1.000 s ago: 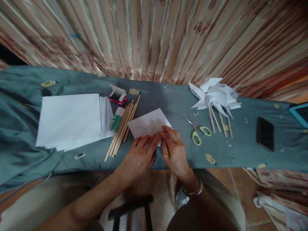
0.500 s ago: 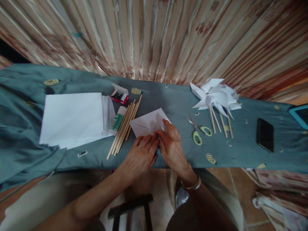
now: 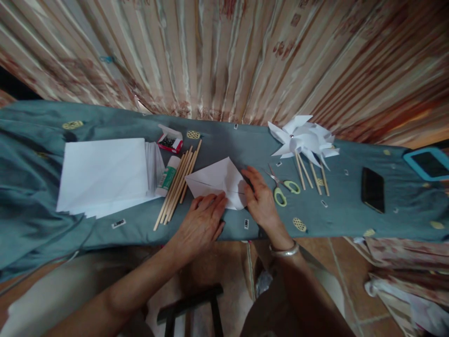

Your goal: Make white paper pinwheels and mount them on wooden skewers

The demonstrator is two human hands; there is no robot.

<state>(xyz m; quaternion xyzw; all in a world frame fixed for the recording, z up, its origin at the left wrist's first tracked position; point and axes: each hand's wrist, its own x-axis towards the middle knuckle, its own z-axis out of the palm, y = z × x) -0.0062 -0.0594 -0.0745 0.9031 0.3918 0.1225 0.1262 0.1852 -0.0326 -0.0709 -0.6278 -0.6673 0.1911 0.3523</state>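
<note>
A folded white sheet of paper point(image 3: 215, 177) with visible creases lies on the cloth in front of me. My left hand point(image 3: 203, 217) rests its outstretched fingers on the paper's lower edge. At the paper's right corner, my right hand point(image 3: 261, 199) touches the edge with its fingers apart; it wears a bracelet. Left of the paper lie several thin wooden sticks point(image 3: 178, 185), with a green-and-white glue stick point(image 3: 167, 176) beside them. Scissors point(image 3: 282, 185) with light green handles lie slightly open to the right of my right hand.
A stack of white paper point(image 3: 105, 173) lies at the left. Behind the sticks stands an open red box point(image 3: 170, 140) of small dark pieces. White paper pinwheels point(image 3: 298, 135) on sticks lie at back right, with a black phone point(image 3: 372, 189) and a blue-framed device point(image 3: 430, 164) farther right.
My right hand has moved away from my left to the paper's right corner, uncovering more of the sheet. My left hand stays at the lower edge. The view has shifted slightly right.
</note>
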